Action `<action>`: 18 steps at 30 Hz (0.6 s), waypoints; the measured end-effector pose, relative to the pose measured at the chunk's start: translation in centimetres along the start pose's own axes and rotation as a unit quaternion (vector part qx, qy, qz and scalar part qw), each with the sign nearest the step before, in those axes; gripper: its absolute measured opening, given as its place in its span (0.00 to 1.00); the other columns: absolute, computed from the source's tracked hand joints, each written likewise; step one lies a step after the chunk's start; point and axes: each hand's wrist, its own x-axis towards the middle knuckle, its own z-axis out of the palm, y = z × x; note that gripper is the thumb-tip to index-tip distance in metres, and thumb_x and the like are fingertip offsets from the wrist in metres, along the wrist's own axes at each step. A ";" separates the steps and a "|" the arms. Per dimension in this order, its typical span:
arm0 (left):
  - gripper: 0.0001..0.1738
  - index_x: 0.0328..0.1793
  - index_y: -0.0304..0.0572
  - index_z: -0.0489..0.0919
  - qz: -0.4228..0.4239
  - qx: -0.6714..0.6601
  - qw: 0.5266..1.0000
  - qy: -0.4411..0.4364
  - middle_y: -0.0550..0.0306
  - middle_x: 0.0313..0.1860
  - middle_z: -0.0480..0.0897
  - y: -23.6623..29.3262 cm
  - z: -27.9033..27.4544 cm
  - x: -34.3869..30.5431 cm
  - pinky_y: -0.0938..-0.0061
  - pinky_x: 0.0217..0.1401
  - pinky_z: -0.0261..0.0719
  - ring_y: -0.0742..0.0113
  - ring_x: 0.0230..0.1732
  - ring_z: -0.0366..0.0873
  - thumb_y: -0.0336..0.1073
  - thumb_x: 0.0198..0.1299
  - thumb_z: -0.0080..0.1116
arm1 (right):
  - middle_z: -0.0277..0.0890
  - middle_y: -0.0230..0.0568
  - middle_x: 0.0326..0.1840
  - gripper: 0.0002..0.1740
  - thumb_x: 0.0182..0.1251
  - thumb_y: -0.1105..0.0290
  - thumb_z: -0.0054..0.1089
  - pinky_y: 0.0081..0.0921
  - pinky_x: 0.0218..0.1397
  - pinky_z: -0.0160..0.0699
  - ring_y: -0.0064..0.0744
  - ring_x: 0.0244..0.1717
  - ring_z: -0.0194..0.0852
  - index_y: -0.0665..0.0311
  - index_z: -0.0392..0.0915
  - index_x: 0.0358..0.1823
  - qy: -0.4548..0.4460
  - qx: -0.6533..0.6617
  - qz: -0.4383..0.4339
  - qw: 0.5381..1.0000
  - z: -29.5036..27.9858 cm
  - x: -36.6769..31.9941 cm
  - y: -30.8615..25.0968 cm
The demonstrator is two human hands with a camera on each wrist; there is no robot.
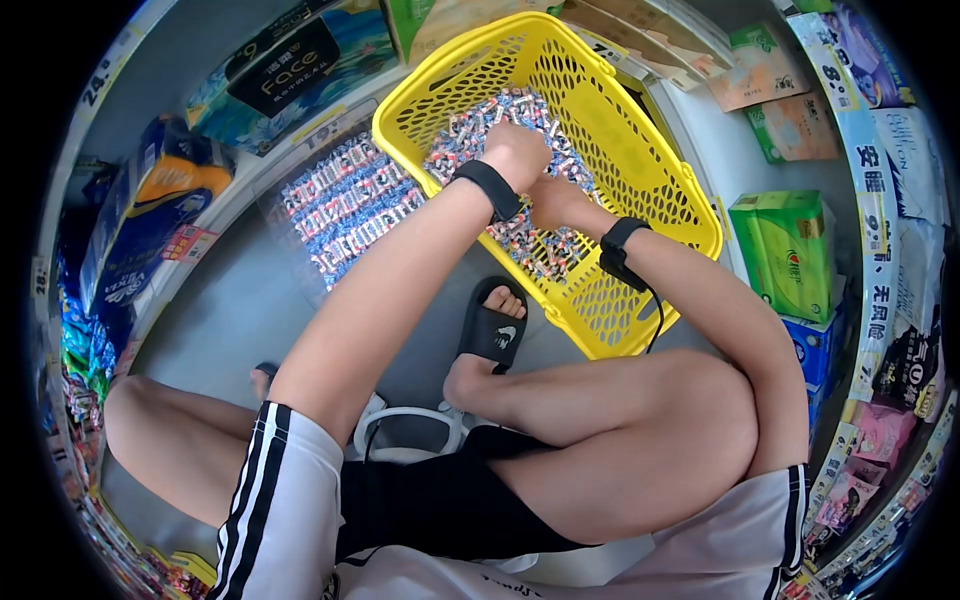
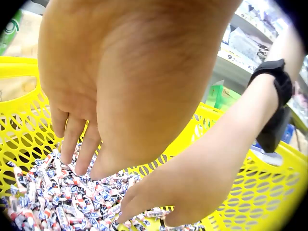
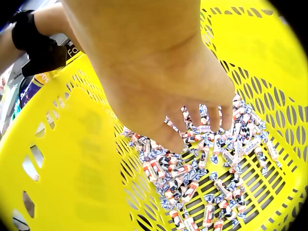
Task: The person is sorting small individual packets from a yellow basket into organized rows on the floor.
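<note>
Wrapped candies (image 1: 515, 110) in white, blue and red lie heaped in a yellow plastic basket (image 1: 655, 170). My left hand (image 1: 518, 155) is inside the basket over the heap. In the left wrist view its fingers (image 2: 72, 139) point down at the candies, thumb alongside them. Beside it my right hand (image 1: 560, 203) reaches down into the same heap. Its fingers (image 3: 192, 118) are spread in the right wrist view, with candies (image 3: 221, 192) showing between and below them. The fingertips of the right hand are partly hidden among the wrappers.
Left of the basket, more candies (image 1: 350, 200) lie in neat rows on the grey floor (image 1: 220, 310). Shelves with tissue packs (image 1: 785, 255) and a blue Face pack (image 1: 290, 70) surround the spot. My sandalled foot (image 1: 497, 320) is near the basket's front rim.
</note>
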 end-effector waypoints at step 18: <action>0.12 0.50 0.46 0.90 0.014 -0.019 0.997 -0.072 0.51 0.50 0.90 2.4 5.7 6.4 0.58 0.49 0.88 0.54 0.51 0.90 0.40 0.69 0.59 | 0.75 0.37 0.70 0.21 0.60 0.71 0.65 0.41 0.72 0.69 0.39 0.72 0.67 0.55 0.87 0.56 0.037 -0.114 -0.034 0.992 0.1 -0.9 3.9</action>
